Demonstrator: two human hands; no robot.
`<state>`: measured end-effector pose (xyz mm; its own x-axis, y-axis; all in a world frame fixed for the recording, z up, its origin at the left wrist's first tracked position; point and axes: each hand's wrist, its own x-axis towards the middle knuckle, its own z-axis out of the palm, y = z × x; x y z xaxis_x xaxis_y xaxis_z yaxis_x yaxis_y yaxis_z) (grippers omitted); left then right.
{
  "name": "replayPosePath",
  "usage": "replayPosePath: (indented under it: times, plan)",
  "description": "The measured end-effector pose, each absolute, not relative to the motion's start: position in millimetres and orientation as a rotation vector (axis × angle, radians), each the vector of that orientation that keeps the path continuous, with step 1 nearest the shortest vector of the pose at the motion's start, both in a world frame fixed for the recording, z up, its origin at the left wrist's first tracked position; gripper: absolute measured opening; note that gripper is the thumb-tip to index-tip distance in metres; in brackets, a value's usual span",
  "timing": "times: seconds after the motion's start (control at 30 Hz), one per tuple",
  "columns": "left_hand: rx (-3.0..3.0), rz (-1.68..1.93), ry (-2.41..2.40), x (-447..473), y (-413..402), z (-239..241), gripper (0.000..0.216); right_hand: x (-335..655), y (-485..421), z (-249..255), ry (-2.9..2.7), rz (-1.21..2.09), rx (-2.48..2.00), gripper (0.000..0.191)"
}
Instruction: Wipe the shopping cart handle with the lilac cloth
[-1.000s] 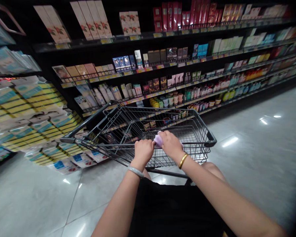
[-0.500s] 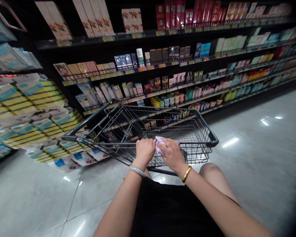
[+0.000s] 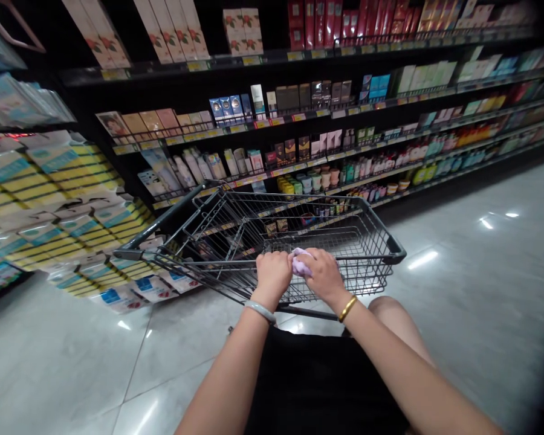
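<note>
Since the earlier frame, both hands and the cloth have shifted slightly right along the near rail of the cart; shelves hardly change.

Left hand (image 3: 272,275): fingers curled over the near rail of the wire shopping cart (image 3: 393,256), grip closed around it; grey bangle (image 3: 260,312) on the wrist. Right hand (image 3: 327,275): grip closed on a crumpled light-purple cloth (image 3: 301,262), which sits at the near rail between the two hands, just beside the left hand's knuckles. Underside of both grips hidden. Gold bangle (image 3: 347,309) on the right wrist.

Cart stands crosswise, dark handle (image 3: 167,219) at the left end, basket running right. Person's bent knee (image 3: 392,311) near, to the right; black garment (image 3: 326,386) between the arms.

Far side: black shelves (image 3: 226,62) with price tags, bearing flower-print boxes (image 3: 242,31), red boxes (image 3: 317,27) and blue boxes (image 3: 226,109). Far left: yellow packs (image 3: 72,163), stacked. Shiny grey floor (image 3: 471,284) at right.
</note>
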<state>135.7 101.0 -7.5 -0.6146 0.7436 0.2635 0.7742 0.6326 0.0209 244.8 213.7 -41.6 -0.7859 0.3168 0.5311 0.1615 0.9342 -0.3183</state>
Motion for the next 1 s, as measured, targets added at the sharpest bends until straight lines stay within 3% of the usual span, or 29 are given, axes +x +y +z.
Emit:
replayPosePath:
  times: [0.1, 0.2, 0.53, 0.73, 0.9, 1.0]
  plan:
    - [-1.234, -0.238, -2.592, 141, 104, -11, 0.050, 262, 244, -49, -2.448, 0.380, -0.335, 0.046]
    - [-1.212, -0.262, -2.574, 146, 110, -15, 0.050, 272, 262, -54, -2.329, 0.395, -0.498, 0.039]
    - [-1.330, -0.282, -2.622, 142, 116, -6, 0.033, 252, 246, -43, -2.417, 0.429, -0.450, 0.040]
    - [-1.174, -0.244, -2.594, 124, 87, 0, 0.042, 274, 293, -51, -2.337, 0.426, -0.602, 0.035]
    - [-1.123, -0.178, -2.623, 118, 81, -4, 0.045, 255, 259, -38, -2.359, 0.362, -0.726, 0.033]
    - [-1.142, -0.165, -2.633, 120, 86, -6, 0.044, 235, 224, -29, -2.449, 0.371, -0.549, 0.038]
